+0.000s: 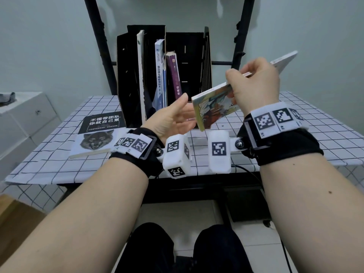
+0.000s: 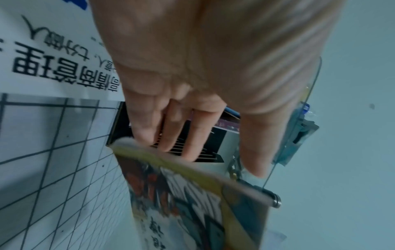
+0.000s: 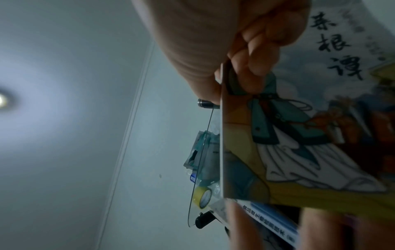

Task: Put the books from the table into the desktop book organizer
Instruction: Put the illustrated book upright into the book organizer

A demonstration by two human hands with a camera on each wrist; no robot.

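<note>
**Illustrated book in the air, bound for the organizer**

Above the table's middle, the right hand point(image 1: 256, 85) pinches an illustrated book point(image 1: 214, 103) by its upper edge, fingers curled over the cover, the book tilted and clear of the checked table point(image 1: 295, 123). The left hand point(image 1: 175, 119) waits just beside its lower corner, its grip slack, fingers straight, holding nothing. Behind stands the black desktop book organizer point(image 1: 189, 56), three books upright in its left and middle slots, the right slot free. A wolf-cover book point(image 1: 96, 136) lies near the table's front left edge.

A one-edge pinch may let the book swing or slip; its corner could catch a divider and nudge the organizer.
</note>
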